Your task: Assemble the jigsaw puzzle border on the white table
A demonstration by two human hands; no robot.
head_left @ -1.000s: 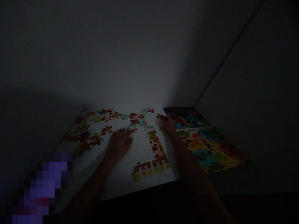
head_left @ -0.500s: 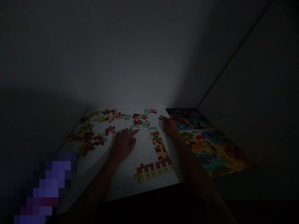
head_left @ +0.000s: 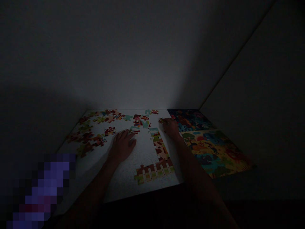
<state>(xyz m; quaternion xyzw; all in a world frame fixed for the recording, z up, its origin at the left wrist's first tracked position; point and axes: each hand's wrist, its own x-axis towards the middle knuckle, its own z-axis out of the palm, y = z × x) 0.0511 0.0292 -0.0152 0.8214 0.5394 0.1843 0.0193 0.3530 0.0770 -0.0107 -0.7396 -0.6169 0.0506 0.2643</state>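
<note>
Head view — right hand [head_left: 169, 128] pinching puzzle piece [head_left: 162, 121], left hand [head_left: 122, 146] flat

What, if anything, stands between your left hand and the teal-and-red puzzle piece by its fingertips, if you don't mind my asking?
Nothing visible does. The left hand lies right by the teal-and-red puzzle piece, with no other piece between them. The dim light hides whether the fingertips actually touch it.
</note>
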